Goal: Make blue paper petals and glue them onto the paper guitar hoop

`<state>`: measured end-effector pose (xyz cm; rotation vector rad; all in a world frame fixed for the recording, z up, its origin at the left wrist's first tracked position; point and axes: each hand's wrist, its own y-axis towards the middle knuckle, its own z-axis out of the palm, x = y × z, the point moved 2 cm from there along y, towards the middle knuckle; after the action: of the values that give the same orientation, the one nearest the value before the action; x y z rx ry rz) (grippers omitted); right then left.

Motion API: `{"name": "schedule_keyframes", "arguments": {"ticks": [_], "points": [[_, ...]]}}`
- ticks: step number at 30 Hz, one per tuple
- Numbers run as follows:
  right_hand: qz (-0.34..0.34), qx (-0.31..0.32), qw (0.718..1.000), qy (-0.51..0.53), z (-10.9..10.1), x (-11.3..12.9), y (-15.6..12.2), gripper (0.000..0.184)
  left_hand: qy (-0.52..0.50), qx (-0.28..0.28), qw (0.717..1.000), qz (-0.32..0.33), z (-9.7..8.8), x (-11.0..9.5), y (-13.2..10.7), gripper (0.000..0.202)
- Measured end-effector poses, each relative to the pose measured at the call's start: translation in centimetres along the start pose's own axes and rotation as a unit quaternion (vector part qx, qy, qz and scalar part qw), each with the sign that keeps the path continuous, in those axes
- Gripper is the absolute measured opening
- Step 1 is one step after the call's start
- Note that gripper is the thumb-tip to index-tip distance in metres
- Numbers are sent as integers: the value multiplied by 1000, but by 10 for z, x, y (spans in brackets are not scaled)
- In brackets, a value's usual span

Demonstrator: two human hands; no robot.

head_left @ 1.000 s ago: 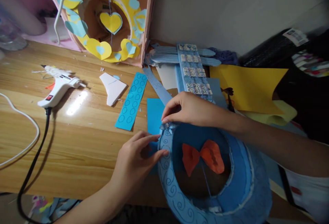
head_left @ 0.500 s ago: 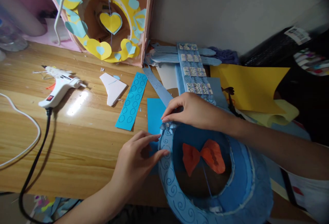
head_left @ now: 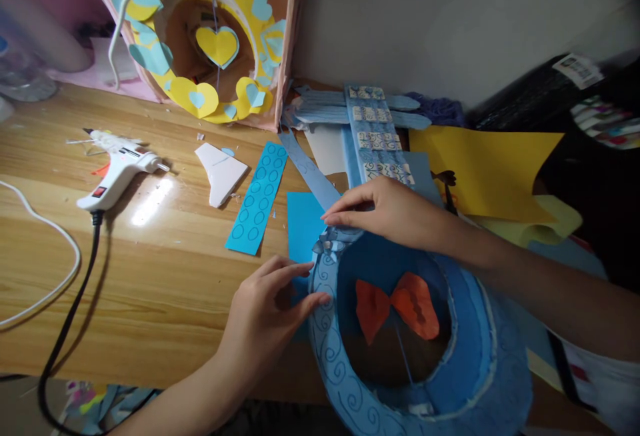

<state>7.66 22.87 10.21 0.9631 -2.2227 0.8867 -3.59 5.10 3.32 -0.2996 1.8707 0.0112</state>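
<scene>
A blue paper-covered ring (head_left: 345, 383) with swirl marks stands at the table's front edge. Inside it hangs an orange paper butterfly (head_left: 397, 304). My left hand (head_left: 267, 313) rests against the ring's left outer side, thumb on the rim, fingers apart. My right hand (head_left: 385, 213) lies over the ring's top, fingers pressed together on a small blue paper decoration (head_left: 330, 244) stuck there.
A white glue gun (head_left: 117, 168) with a black cord lies at the left. A blue strip with circles (head_left: 256, 197), a white scrap (head_left: 220, 171), blue and yellow paper sheets (head_left: 480, 169) and a box with yellow hearts (head_left: 210, 43) sit behind.
My right hand has slid slightly right and up along the ring's top, uncovering more of the small blue decoration. The left hand has stayed put.
</scene>
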Motion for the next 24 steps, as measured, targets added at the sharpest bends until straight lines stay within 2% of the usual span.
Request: {"name": "schedule_keyframes", "arguments": {"ticks": [4, 8, 13, 19, 24], "points": [[6, 13, 1000, 1, -2, -5, -6, 14, -1, -1, 1000, 1, 0, -1, 1, 32], [-8, -9, 1000, 0, 5, -5, -11, 12, -8, -9, 1000, -3, -1, -3, 1, 31], [-16, -43, 999, -6, 9, -3, -13, 14, -3, -7, 1000, 8, 0, -3, 1, 31], [-1, -53, 998, 21, 0, -2, -25, 18, 27, -3, 999, 22, -4, -3, 2, 27], [16, -58, 998, 26, 5, -12, -35, 20, 61, -49, 996, 34, -12, -11, 2, 18]]}}
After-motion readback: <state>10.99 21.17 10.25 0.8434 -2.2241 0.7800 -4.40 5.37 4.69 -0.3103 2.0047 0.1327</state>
